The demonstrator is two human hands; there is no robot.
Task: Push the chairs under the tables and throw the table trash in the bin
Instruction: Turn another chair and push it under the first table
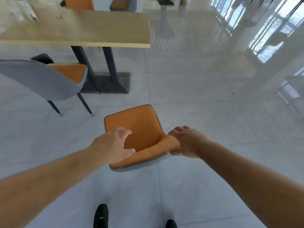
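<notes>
An orange chair (139, 127) with a grey back shell stands on the floor just in front of me, well short of the wooden table (92, 28). My left hand (113, 143) curls over the left end of its backrest top. My right hand (185, 142) grips the right end of the same backrest. The seat faces the table. Blurred whitish items, possibly trash (18, 12), lie on the table's far left part.
A second grey-backed orange chair (42, 78) sits tucked at the table's left side by the dark table base (113, 83). More chairs (79, 3) stand beyond the table. The glossy tiled floor opens to the right toward bright windows (271, 22). My black shoes (101, 216) show below.
</notes>
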